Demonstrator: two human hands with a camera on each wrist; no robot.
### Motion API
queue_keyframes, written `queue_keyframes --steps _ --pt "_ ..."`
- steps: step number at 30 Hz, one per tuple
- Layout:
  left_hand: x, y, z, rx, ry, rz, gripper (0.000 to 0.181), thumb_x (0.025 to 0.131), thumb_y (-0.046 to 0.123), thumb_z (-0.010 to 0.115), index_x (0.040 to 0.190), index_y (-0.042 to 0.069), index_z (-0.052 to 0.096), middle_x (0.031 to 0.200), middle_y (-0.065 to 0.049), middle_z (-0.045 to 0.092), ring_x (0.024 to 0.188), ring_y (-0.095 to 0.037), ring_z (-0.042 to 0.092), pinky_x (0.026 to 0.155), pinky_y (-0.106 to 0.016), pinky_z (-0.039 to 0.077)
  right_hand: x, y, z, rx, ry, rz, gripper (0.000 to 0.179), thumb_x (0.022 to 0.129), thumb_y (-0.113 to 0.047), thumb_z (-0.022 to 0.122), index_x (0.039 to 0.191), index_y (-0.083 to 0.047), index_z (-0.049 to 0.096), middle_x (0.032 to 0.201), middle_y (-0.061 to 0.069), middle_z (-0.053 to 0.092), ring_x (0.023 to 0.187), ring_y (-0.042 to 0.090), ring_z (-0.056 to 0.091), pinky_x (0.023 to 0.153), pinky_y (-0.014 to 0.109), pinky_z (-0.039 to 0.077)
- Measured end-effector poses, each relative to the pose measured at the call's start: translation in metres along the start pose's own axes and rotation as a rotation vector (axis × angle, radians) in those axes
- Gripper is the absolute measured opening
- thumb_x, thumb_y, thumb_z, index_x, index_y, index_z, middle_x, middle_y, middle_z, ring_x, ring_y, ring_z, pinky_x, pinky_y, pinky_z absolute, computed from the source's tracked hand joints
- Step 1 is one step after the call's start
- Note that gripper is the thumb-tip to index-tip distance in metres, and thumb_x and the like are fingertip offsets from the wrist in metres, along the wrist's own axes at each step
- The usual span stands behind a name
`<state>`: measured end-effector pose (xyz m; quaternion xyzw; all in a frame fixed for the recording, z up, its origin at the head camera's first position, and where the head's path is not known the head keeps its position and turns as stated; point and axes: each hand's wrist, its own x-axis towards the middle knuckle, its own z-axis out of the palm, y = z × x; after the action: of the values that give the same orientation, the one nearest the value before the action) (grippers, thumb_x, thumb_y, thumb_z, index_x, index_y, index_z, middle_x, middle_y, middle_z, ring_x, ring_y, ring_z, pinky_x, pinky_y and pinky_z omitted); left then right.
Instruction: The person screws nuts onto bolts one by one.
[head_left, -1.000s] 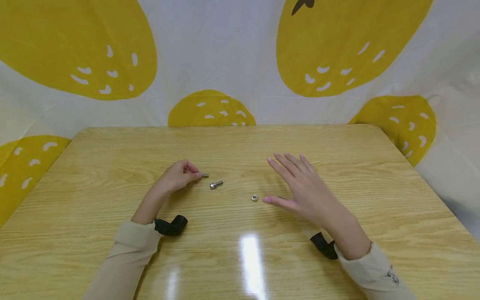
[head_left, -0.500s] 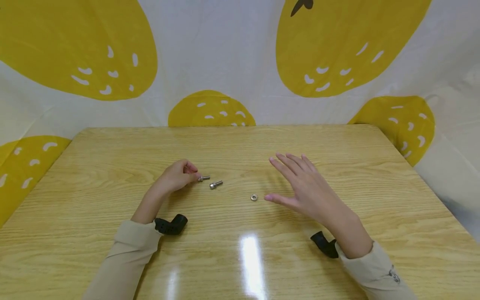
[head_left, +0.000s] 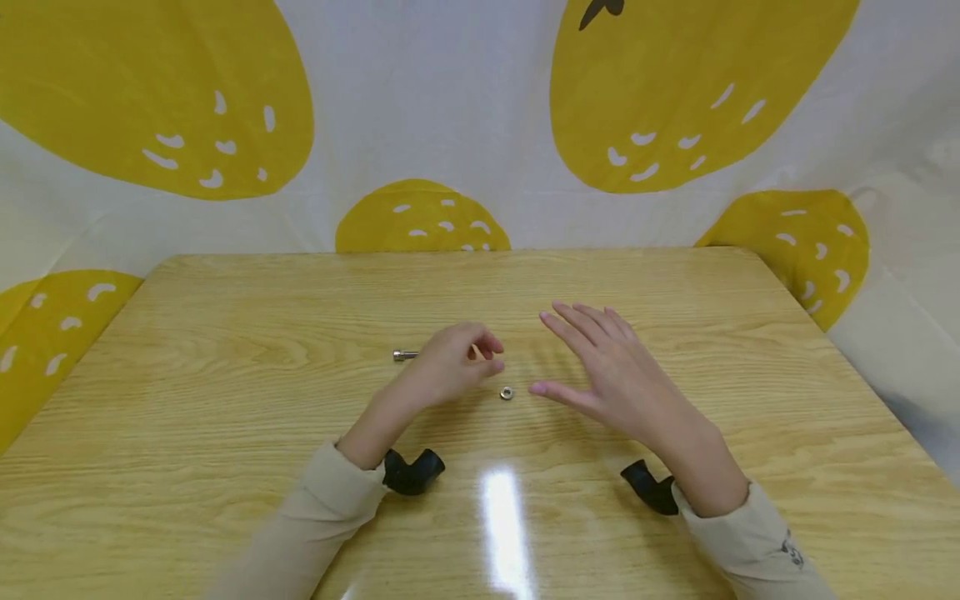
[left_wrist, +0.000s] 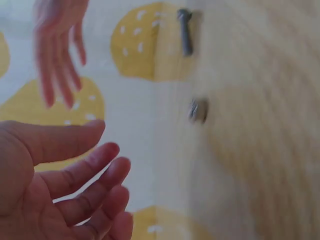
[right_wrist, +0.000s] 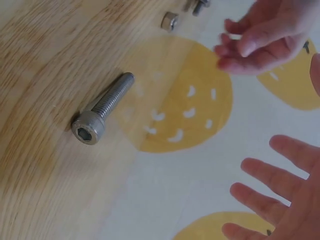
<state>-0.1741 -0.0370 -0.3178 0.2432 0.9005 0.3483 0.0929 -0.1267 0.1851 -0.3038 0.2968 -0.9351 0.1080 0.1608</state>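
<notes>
My left hand [head_left: 459,367] hovers over the middle of the table, fingers loosely bent and nothing between them. Just below its fingertips lies a small metal nut [head_left: 507,392], which stands out in the left wrist view as well. A bolt [head_left: 405,355] lies left of this hand; the hand hides a second bolt in the head view. My right hand [head_left: 615,375] is held above the table with fingers spread and holds nothing. Near it, the right wrist view shows a socket-head bolt [right_wrist: 105,107] lying on the wood, hidden under the hand in the head view.
The wooden table [head_left: 262,308] ends at the back against a white cloth [head_left: 435,100] with yellow fruit prints. Black curved pieces [head_left: 414,472] sit at both wrists by the beige cuffs. A bright reflection shows on the front of the tabletop.
My left hand has let go of the bolt it was pinching, leaving it on the table, and has moved right toward the nut. My right hand has hardly moved.
</notes>
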Motion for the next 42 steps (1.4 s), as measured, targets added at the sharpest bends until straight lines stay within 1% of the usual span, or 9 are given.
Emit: queue_keyframes --steps 6,9,12,14,18,21,33,38,42 --pt "0.020 0.014 0.039 0.023 -0.160 0.201 0.027 0.087 0.021 0.066 0.109 0.007 0.067 0.106 -0.005 0.068 0.098 -0.018 0.060 0.084 -0.031 0.048 -0.001 0.001 -0.003 0.020 0.019 -0.004 0.077 0.084 -0.060 0.054 0.140 -0.008 0.041 0.142 0.014 0.043 0.129 0.036 0.038 0.108 0.055 0.025" --pt "0.029 0.022 0.053 0.073 -0.193 0.349 0.022 0.086 0.015 0.066 0.106 0.008 0.070 0.101 -0.003 0.070 0.092 -0.015 0.063 0.085 -0.029 0.048 -0.001 0.001 -0.003 0.033 0.033 -0.013 0.076 0.085 -0.060 0.052 0.139 -0.007 0.041 0.141 0.015 0.044 0.128 0.036 0.039 0.107 0.055 0.026" --pt "0.037 0.029 0.064 0.104 -0.203 0.414 0.016 0.085 0.013 0.065 0.099 0.012 0.073 0.092 0.001 0.072 0.082 -0.009 0.062 0.085 -0.027 0.047 -0.001 0.002 -0.004 0.040 0.045 -0.020 0.076 0.086 -0.061 0.049 0.139 -0.007 0.042 0.140 0.015 0.044 0.128 0.036 0.040 0.106 0.056 0.027" --pt "0.040 0.033 0.069 0.100 -0.211 0.372 0.015 0.084 0.013 0.066 0.096 0.014 0.074 0.090 0.004 0.072 0.080 -0.009 0.061 0.086 -0.028 0.046 -0.001 0.002 -0.005 0.042 0.049 -0.022 0.075 0.086 -0.061 0.049 0.139 -0.007 0.042 0.140 0.015 0.045 0.127 0.036 0.040 0.105 0.057 0.027" --pt "0.040 0.039 0.073 0.111 -0.223 0.216 0.017 0.084 0.019 0.067 0.100 0.019 0.074 0.098 0.007 0.071 0.097 -0.015 0.059 0.095 -0.041 0.041 -0.001 0.002 -0.005 0.049 0.058 -0.023 0.075 0.086 -0.060 0.051 0.139 -0.008 0.043 0.140 0.014 0.045 0.127 0.036 0.040 0.105 0.057 0.028" --pt "0.039 0.043 0.075 0.139 -0.217 0.151 0.018 0.084 0.024 0.067 0.102 0.022 0.072 0.102 0.007 0.069 0.106 -0.020 0.056 0.093 -0.047 0.040 0.000 0.001 -0.005 0.054 0.067 -0.030 0.074 0.086 -0.060 0.051 0.138 -0.008 0.043 0.140 0.013 0.045 0.127 0.036 0.041 0.105 0.057 0.028" --pt "0.040 0.038 0.088 0.204 -0.197 0.145 0.016 0.080 0.031 0.071 0.092 0.023 0.064 0.088 0.011 0.062 0.089 -0.015 0.054 0.086 -0.040 0.041 0.001 0.001 -0.005 0.061 0.046 -0.023 0.073 0.085 -0.056 0.056 0.140 -0.009 0.042 0.141 0.012 0.044 0.128 0.034 0.040 0.106 0.057 0.027" --pt "0.036 0.046 0.081 0.207 -0.240 0.118 0.014 0.083 0.031 0.069 0.085 0.021 0.059 0.083 0.008 0.057 0.086 -0.014 0.051 0.091 -0.043 0.040 0.001 0.001 -0.006 0.071 0.045 -0.015 0.072 0.085 -0.053 0.059 0.139 -0.008 0.043 0.141 0.012 0.044 0.127 0.034 0.041 0.107 0.056 0.026" --pt "0.038 0.044 0.075 0.164 -0.201 0.144 0.008 0.085 0.023 0.066 0.082 0.017 0.061 0.078 0.008 0.060 0.076 -0.010 0.054 0.077 -0.031 0.044 0.000 0.003 -0.007 0.075 0.060 -0.013 0.071 0.085 -0.054 0.058 0.137 -0.007 0.045 0.139 0.013 0.046 0.127 0.034 0.041 0.107 0.055 0.027"
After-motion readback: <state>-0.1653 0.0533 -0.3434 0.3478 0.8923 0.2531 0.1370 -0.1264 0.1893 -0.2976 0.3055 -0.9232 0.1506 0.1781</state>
